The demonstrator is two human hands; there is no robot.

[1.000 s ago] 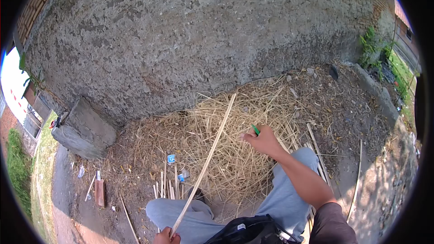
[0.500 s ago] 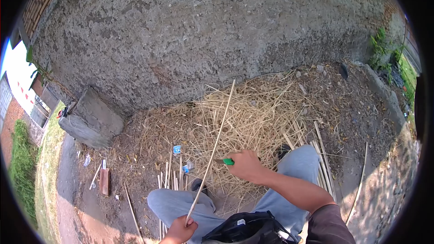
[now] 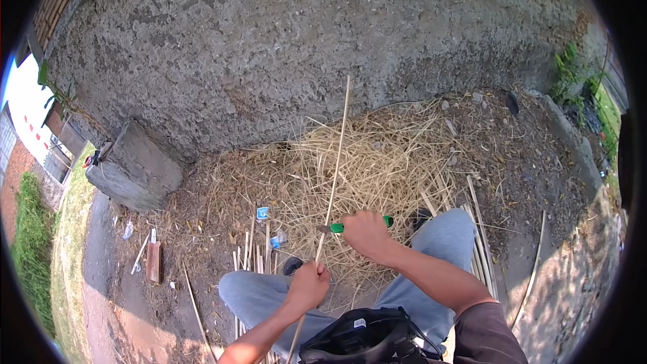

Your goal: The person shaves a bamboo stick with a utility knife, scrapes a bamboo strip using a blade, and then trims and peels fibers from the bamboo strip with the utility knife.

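Note:
My left hand (image 3: pixel 309 285) is closed around a long thin bamboo strip (image 3: pixel 338 159), which slants up and away from me toward the wall. Its lower end runs back between my knees. In my right hand (image 3: pixel 366 234) is a green-handled utility knife (image 3: pixel 337 228), gripped with the fingers wrapped round the handle. The short blade points left and lies at the strip, a little above my left hand. Whether the blade touches the strip I cannot tell. Beneath both hands spreads a heap of pale shavings (image 3: pixel 384 182).
A rough wall (image 3: pixel 303 47) rises behind the heap. More strips (image 3: pixel 253 256) lie by my left knee, and others (image 3: pixel 480 243) by my right knee. A concrete block (image 3: pixel 138 165), a reddish brick (image 3: pixel 154 261) and a blue-and-white wrapper (image 3: pixel 262 213) are on the left. A black bag (image 3: pixel 354 337) sits at my lap.
My left hand has moved up and right along the strip, closer to the knife. The strip's far end reaches higher up the wall. My right hand has shifted slightly down, showing more of the green handle.

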